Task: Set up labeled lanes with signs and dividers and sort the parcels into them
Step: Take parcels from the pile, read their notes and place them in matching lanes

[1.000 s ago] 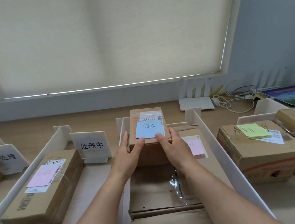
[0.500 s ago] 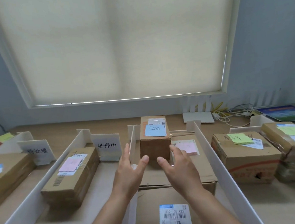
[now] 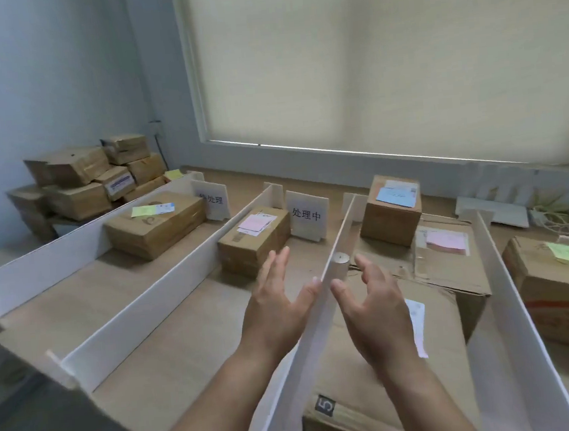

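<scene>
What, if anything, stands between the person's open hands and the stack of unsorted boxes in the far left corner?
Both the left hand and right hand are empty. Between them and the unsorted boxes stand two white dividers, with the lanes' parcels and a sign among them.

On the wooden desk (image 3: 172, 359), three long white divider boards (image 3: 166, 296) make lanes. A small cardboard parcel with a blue note (image 3: 391, 211) sits on a flat large cardboard box (image 3: 449, 269) in the right lane. Stacked brown cardboard parcels (image 3: 84, 184) lie far left, behind the lanes.

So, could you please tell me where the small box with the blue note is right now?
The small box with the blue note sits at the far end of the lane right of the 处理中 sign, atop a flattened carton, beyond both open hands.
</scene>
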Demonstrator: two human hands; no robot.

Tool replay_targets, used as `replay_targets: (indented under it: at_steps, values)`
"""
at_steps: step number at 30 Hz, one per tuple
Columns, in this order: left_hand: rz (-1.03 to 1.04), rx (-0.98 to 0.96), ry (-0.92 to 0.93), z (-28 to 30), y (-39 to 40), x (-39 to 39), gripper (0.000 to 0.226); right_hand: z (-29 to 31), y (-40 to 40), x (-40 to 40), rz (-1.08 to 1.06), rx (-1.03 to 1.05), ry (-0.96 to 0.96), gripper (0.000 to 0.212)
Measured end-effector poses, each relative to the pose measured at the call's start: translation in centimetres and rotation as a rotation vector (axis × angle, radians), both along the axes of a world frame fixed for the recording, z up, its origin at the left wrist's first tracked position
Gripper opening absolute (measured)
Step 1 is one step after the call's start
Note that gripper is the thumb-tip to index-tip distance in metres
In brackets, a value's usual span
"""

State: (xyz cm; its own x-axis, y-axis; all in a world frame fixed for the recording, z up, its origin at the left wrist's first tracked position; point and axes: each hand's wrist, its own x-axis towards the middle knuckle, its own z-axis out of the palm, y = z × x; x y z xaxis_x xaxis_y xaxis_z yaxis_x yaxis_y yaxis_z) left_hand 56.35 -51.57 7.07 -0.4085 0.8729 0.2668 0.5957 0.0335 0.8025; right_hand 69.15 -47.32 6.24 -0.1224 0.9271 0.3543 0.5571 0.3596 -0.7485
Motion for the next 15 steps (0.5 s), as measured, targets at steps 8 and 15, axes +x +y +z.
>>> replay_targets:
  at_steps: [8, 15]
  values:
    - [0.27, -0.009, 0.004, -0.3, -7.8, -5.5, 0.052, 0.3, -5.3, -6.9, 0.209, 0.084, -0.04, 0.068]
    - [0.414, 0.027, -0.073, -0.5, -12.1, -13.3, 0.047, 1.3, -8.6, -15.6, 0.378, 0.09, -0.063, 0.08]
